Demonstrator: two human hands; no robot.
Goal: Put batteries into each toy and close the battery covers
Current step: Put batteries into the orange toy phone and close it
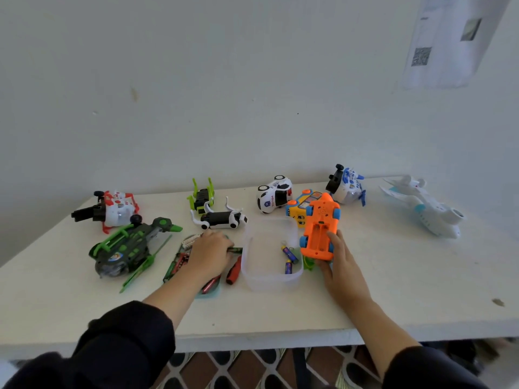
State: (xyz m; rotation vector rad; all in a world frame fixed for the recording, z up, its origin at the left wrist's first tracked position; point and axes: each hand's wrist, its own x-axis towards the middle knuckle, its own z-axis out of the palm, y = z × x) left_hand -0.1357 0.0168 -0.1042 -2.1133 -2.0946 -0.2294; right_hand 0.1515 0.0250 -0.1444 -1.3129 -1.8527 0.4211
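While the right hand (341,265) grips the orange plastic toy car (320,227) belly-up beside the clear plastic tub (271,279), w/ its empty battery bay exposed for loading, the left hand (210,255) reaches, fingers curled, into the loose-battery pile (179,262), grasp not discernible.

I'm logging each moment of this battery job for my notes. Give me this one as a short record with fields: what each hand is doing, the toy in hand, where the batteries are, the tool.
right hand: right hand grips the orange toy car, underside up
battery bay: open and empty, no cover on it
left hand: left hand reaches down onto the battery packs; what it holds is hidden
loose batteries: two blue batteries in the clear plastic tub
tool: red screwdriver lying between hand and tub
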